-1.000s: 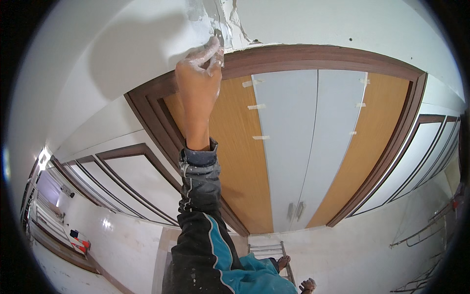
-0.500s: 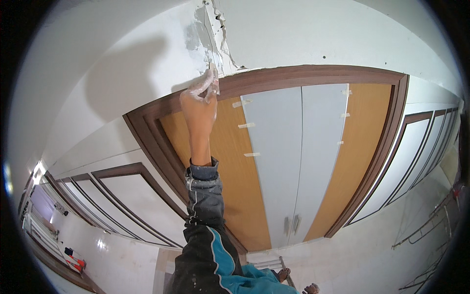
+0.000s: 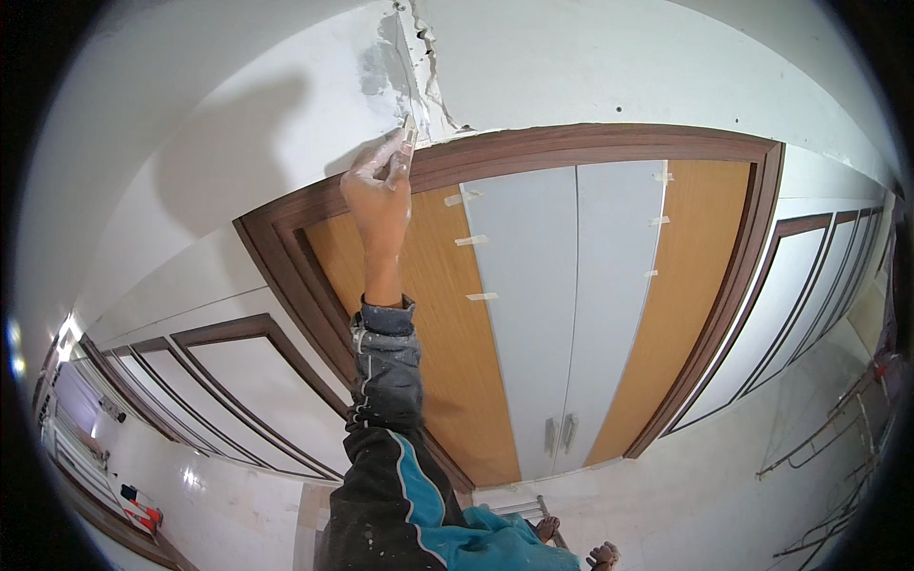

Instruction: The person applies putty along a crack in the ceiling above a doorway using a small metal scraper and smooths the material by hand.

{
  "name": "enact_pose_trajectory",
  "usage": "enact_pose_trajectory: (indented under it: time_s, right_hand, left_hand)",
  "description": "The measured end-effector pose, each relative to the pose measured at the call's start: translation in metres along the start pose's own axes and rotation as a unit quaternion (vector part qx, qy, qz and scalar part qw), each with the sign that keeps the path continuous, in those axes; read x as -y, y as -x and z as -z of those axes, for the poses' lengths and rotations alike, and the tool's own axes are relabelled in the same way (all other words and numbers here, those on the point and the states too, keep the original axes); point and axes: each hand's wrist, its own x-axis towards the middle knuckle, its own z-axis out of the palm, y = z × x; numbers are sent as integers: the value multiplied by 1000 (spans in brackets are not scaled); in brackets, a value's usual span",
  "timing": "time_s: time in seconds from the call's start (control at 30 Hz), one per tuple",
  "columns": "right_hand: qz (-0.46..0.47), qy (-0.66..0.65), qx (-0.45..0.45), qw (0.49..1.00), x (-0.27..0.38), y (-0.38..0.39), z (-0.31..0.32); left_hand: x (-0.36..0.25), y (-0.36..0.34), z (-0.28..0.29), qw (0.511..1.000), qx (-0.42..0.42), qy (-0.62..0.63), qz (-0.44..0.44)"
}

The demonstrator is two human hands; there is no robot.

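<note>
Left grip [image 3: 381, 183]: pinching thin tool [image 3: 410, 124] | tool juts upward from grip | beside cracked plaster [image 3: 428, 84]

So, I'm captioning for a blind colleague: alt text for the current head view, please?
A white-smeared left hand pinches a small thin tool at a rough, grey-patched gap in a white wall, just above a dark brown door frame. Below, pale grey double doors stand between orange-brown wood panels, with tape strips across their edges.

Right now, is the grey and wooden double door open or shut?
The door is shut: its grey panels meet along one thin seam.
</note>
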Motion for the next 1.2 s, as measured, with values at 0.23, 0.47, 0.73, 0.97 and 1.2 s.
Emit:
enact_pose_trajectory:
  time_s: [0.23, 0.47, 0.73, 0.97, 1.2]
  right_hand:
    - [-28, 0, -3, 1000, -9, 5, 9]
    - [-30, 25, -25, 999, 5, 7, -17]
    - [-106, -61, -23, 992, -22, -54, 46]
    - [-30, -15, -30, 999, 1, 2, -8]
    - [-42, -33, -36, 998, 6, 7, -6]
  left_hand:
    - [-3, 9, -11, 999, -11, 36, 11]
    - [-37, 31, 0, 990, 73, -81, 85]
    - [6, 100, 5, 968, 98, 118, 196]
    - [-25, 2, 33, 997, -28, 41, 54]
    - [5, -55, 12, 998, -7, 32, -54]
